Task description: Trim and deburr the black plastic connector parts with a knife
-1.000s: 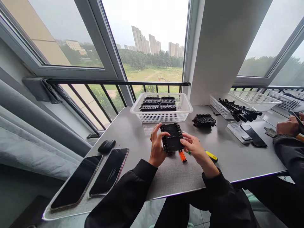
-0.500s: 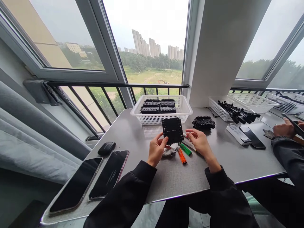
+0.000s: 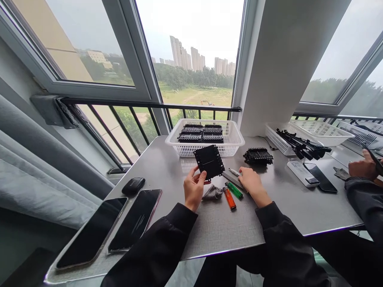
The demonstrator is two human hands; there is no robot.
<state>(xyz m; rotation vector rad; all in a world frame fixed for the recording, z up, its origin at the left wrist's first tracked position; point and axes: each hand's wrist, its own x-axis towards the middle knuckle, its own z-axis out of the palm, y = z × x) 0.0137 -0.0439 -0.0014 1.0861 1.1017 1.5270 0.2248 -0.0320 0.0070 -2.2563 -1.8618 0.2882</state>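
"what has the left hand [image 3: 194, 189] got?"

"a square black panel [image 3: 209, 161] with notched edges. the fingers are closed behind its lower part, thumb pressed on the face, and it's held tilted above the worktop [image 3: 221, 235], in front of the white basket [image 3: 206, 150]."

"and the right hand [image 3: 251, 182]?"

"low over the worktop, fingers curled in at a white pen-like tool [image 3: 234, 172]. from where i stand i can't tell whether it's gripped or only touched; the fingers hide most of it."

"anything between the hands?"

"a green lighter [image 3: 233, 190] and an orange lighter [image 3: 229, 198], side by side, and a crumpled grey cloth [image 3: 213, 193] just beside the left hand."

"what's in the basket?"

"black pieces [image 3: 200, 133] with toothed edges, laid close together. a black stack [image 3: 257, 156] sits on the worktop to the right of it. off to the left lie two phones [image 3: 136, 221] (one has a pinkish edge), with a small black case [image 3: 133, 186] near them."
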